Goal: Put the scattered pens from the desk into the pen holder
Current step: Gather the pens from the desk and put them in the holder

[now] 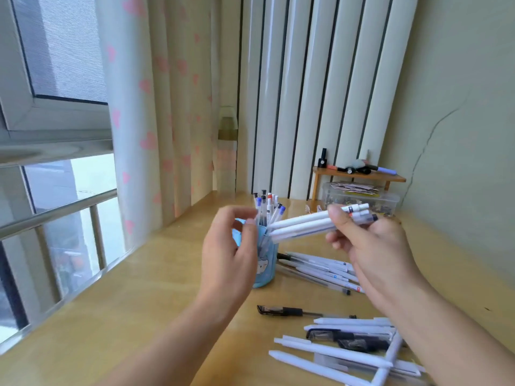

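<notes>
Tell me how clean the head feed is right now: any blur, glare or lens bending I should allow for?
Head view: the left hand is motion-smeared at the fingertips, and the pen bundle in the right hand is slightly soft; daylight from the window puts a sheen on the desk; wide-angle bending curves the railing and desk edge; the pen holder reads clearly.

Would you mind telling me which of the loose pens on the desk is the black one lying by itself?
It is the black pen lying alone between the two heaps, just in front of the blue pen holder; the other dark pens lie within the near heap.
</notes>
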